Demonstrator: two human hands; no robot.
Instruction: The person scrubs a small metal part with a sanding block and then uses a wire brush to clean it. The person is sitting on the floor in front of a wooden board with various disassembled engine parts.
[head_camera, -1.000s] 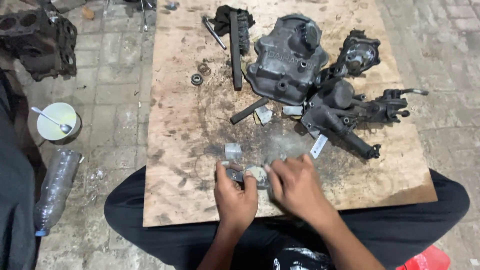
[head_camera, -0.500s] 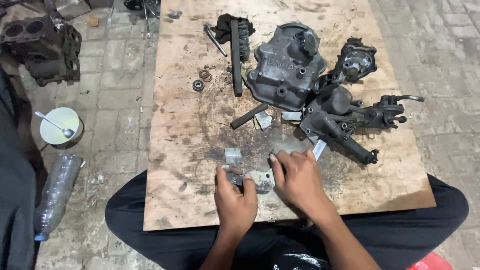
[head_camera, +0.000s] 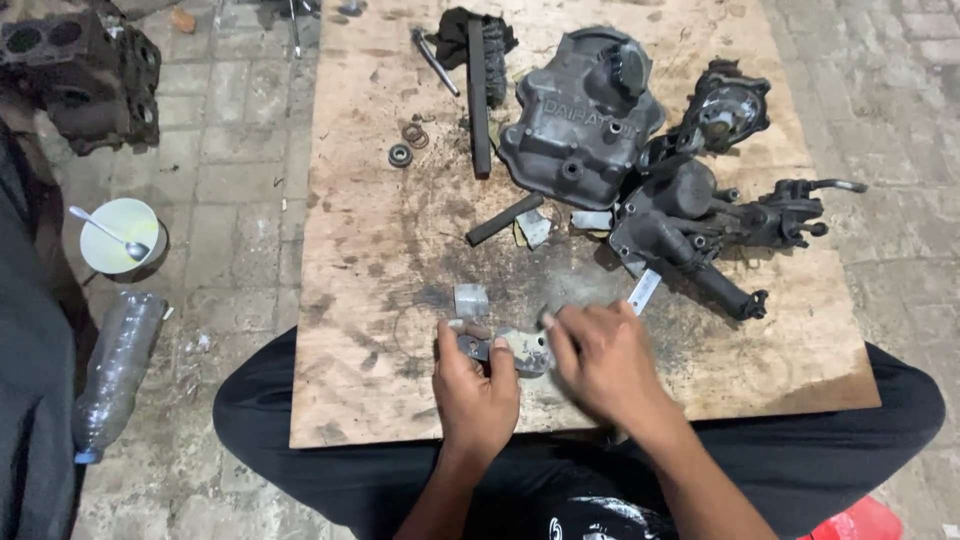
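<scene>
Two bare hands are kept low over the near edge of a stained plywood board (head_camera: 360, 250) that rests across the person's lap. The left hand (head_camera: 475, 385) is curled onto a small flat metal part (head_camera: 515, 350), with thumb and fingers pinching its left end so that it is pressed to the wood. The right hand (head_camera: 600, 360) is blurred over the part's right end, fingers bent down; whether anything is pinched there cannot be told. A small pale metal block (head_camera: 470, 297) lies just beyond the part. Farther out, a grey valve cover (head_camera: 575, 115), a dark pump housing (head_camera: 690, 215) and a black bar (head_camera: 503, 219) are crowded together, while a bearing (head_camera: 400, 155) and thin washers (head_camera: 414, 133) sit apart on bare wood. A bowl with a spoon (head_camera: 118, 237) and a plastic bottle (head_camera: 115, 370) are seen on the brick floor. The grip on the greasy part could be lost, since only one end is pinned, and fingertips could be nicked on its edge. If the board is tipped by a knee, the loose bearing and washers could be rolled off onto the bricks.
</scene>
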